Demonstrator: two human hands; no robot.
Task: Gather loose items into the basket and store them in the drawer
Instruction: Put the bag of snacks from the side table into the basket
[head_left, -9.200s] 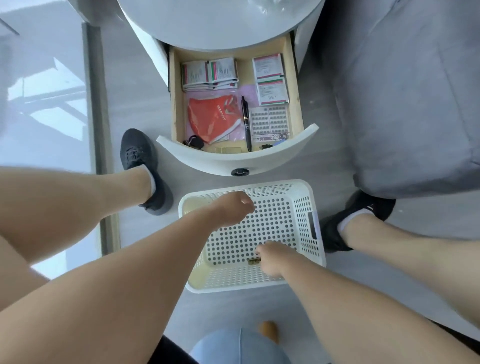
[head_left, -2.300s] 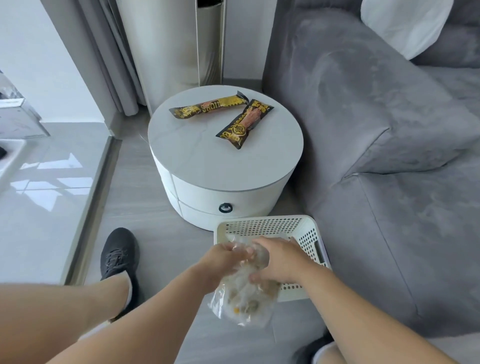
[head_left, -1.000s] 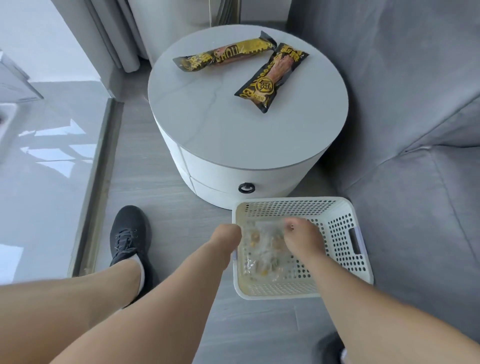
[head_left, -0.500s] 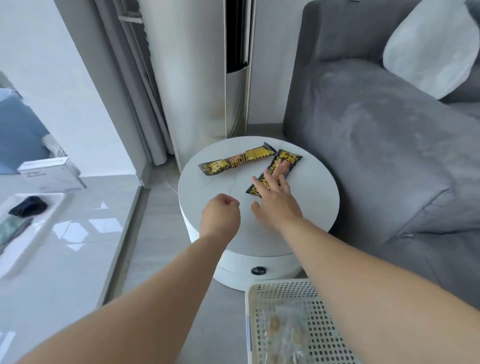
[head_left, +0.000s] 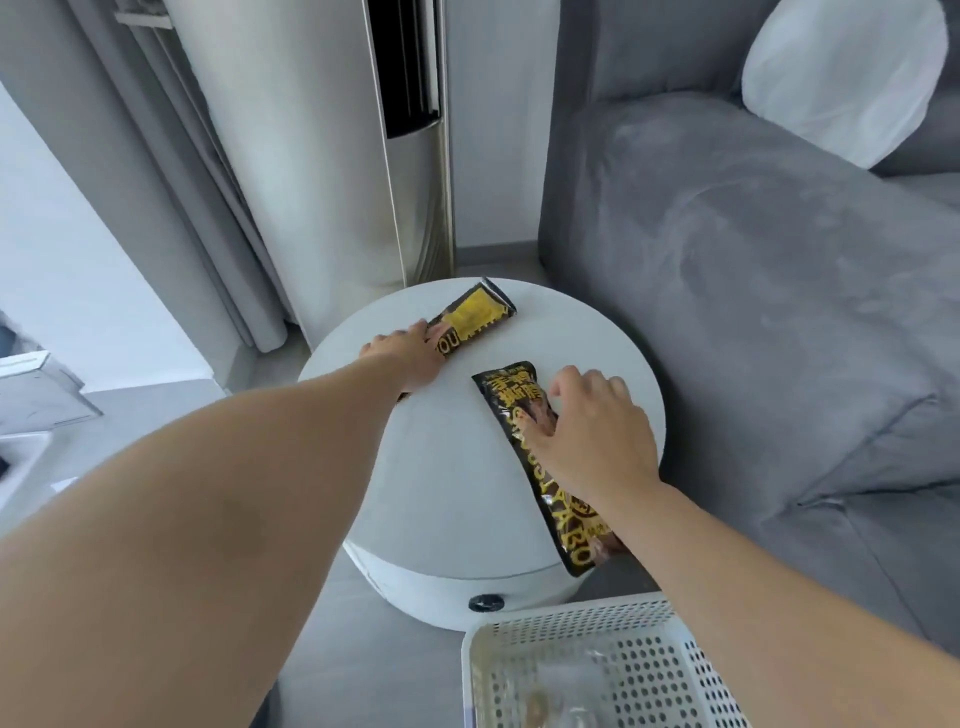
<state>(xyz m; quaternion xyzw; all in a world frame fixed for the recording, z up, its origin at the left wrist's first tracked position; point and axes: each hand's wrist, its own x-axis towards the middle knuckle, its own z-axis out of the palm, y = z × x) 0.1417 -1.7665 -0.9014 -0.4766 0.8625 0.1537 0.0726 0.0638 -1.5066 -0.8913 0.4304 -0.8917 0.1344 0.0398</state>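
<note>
My left grip (head_left: 410, 356) lies flat on the near end of the yellow packet (head_left: 475, 317), fingers spread over it rather than curled round it; I cannot tell whether it has a real hold. The packet's far end pokes out beyond my fingertips toward the back edge of the round tabletop (head_left: 441, 467). My right grip (head_left: 592, 436) presses down on the middle of the dark packet (head_left: 540, 467), fingers splayed and loose, thumb against its left edge. That packet runs from just ahead of my fingers back under my wrist, its near end hanging past the tabletop's front edge. The two packets are apart. Below my right forearm sits the basket (head_left: 597, 670) on the floor, a clear bag (head_left: 566, 696) blurred inside it. The drawer knob (head_left: 485, 603) sits just beyond the basket; the drawer is closed.
</note>
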